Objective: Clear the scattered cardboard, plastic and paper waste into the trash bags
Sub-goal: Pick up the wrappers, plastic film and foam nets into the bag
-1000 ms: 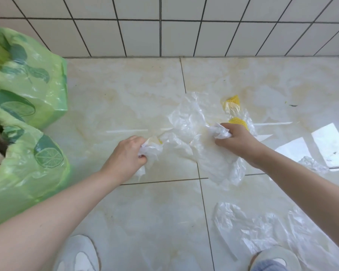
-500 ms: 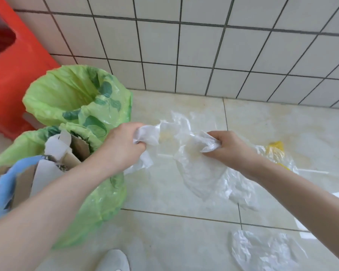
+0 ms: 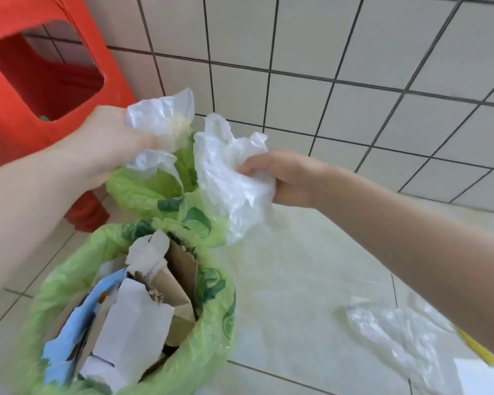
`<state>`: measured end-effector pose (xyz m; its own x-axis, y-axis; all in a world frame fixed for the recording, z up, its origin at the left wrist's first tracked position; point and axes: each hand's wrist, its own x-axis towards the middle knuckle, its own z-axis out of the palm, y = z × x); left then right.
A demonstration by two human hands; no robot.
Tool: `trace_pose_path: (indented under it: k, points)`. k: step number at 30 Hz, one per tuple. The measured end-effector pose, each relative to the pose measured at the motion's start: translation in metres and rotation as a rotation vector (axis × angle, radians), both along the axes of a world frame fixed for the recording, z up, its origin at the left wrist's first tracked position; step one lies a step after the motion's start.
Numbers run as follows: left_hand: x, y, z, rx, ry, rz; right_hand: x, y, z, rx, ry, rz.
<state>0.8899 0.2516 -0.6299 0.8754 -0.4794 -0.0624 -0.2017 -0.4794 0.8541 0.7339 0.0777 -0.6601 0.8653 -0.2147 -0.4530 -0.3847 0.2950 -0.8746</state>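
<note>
Left hand [image 3: 109, 143] and right hand [image 3: 283, 178] each clutching crumpled clear plastic film [image 3: 226, 178] above far green leaf-print trash bag [image 3: 154, 192], fingers mostly hidden, near green trash bag [image 3: 214, 340] packed with torn cardboard [image 3: 180, 275], red plastic stool [image 3: 40, 81] cropped at left, loose plastic sheet [image 3: 397, 332] blurred on floor tiles [image 3: 297, 280].

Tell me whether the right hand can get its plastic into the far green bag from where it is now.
Probably yes. The right hand grips the crumpled clear plastic right beside the far green bag, whose mouth lies open below. Only the left hand, holding its own plastic over that mouth, crowds the opening.
</note>
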Motion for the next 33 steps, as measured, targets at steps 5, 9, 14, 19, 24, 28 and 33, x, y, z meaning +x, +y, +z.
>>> trace_pose_path:
  k: [5, 9, 14, 19, 24, 28, 33]
  points:
    - [0.057, 0.006, -0.013, -0.082, 0.251, 0.147, 0.066, 0.003, 0.014, 0.33, -0.059, 0.108]
    - [0.075, -0.001, -0.031, -0.036, 0.334, 0.208, 0.114, 0.007, 0.002, 0.298, 0.01, 0.011]
    - [0.08, -0.011, -0.055, 0.116, 0.269, 0.126, 0.151, 0.009, -0.035, -0.236, 0.193, -0.069]
    - [0.091, -0.012, -0.069, 0.177, 0.247, 0.034, 0.173, 0.022, -0.054, -1.078, 0.269, 0.205]
    - [0.093, -0.017, -0.083, 0.245, 0.202, -0.126, 0.196, 0.03, -0.084, -1.269, 0.345, 0.344]
    - [0.086, -0.024, -0.094, 0.644, -0.067, -0.424, 0.201, 0.036, -0.091, -1.086, 0.476, 0.51]
    - [0.09, -0.041, -0.116, 1.093, -0.117, -0.628, 0.193, 0.03, -0.077, -1.054, 0.478, 0.723]
